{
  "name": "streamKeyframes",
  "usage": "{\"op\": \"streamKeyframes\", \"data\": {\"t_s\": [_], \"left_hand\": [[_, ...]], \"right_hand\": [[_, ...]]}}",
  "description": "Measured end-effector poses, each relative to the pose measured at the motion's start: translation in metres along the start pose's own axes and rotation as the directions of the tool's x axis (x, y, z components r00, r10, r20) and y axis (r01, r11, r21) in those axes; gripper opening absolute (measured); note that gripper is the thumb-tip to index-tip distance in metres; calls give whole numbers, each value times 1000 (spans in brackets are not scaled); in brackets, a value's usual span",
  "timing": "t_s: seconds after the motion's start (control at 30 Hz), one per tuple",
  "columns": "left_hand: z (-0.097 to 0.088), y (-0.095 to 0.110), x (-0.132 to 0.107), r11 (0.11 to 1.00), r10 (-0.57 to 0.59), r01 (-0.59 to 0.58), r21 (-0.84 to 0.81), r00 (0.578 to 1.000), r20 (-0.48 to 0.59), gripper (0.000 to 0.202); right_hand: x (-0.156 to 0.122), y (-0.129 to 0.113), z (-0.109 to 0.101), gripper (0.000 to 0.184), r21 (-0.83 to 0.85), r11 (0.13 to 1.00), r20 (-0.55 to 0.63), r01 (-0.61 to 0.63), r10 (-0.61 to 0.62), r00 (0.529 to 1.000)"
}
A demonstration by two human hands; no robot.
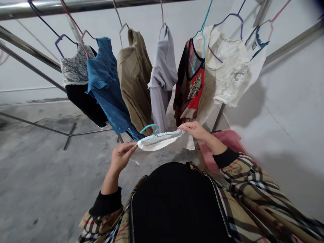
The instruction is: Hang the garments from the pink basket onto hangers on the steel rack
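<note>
A white garment (162, 144) with a scalloped neckline hangs stretched between my two hands, low in front of me. Inside its neck opening lies a light blue hanger (150, 137), its hook sticking up toward the rail. My left hand (122, 154) pinches the garment's left shoulder edge between thumb and fingers. At the opposite shoulder, my right hand (193, 129) pinches the cloth near the hanger's right end. The lower part of the garment falls away beneath and is mostly hidden.
Several clothes hang from a metal rail (83, 7) ahead, among them a blue top (103, 81), a brown top (134, 74), a grey top (163, 74) and a red patterned top (194, 81). A pink basket (227, 138) stands at the right by the wall. Rack legs (69, 136) cross the floor at left.
</note>
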State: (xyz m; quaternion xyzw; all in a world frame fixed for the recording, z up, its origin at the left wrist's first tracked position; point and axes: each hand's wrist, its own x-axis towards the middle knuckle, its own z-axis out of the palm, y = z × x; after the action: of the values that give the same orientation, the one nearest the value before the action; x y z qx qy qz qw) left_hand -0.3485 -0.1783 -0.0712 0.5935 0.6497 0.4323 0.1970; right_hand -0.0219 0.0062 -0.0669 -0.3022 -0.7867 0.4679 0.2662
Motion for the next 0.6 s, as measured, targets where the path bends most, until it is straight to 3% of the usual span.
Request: {"op": "streamKeyframes", "data": {"t_s": [0.1,0.2,0.43,0.6], "left_hand": [[2,4,3,999,31,-28,-31,996,86,18],[6,2,4,997,-1,2,-78,1000,8,18],[7,-16,-1,963,-207,182,-197,972,-112,25],[8,-24,0,922,-323,269,-280,931,-171,29]], "right_hand": [[8,-11,1,39,-6,1000,81,6,-6,997],[14,-13,0,43,-26,999,170,-29,33,985],[2,1,-24,57,-38,978,-21,-203,202,979],[-13,-8,-37,54,-114,984,-61,-140,133,989]]}}
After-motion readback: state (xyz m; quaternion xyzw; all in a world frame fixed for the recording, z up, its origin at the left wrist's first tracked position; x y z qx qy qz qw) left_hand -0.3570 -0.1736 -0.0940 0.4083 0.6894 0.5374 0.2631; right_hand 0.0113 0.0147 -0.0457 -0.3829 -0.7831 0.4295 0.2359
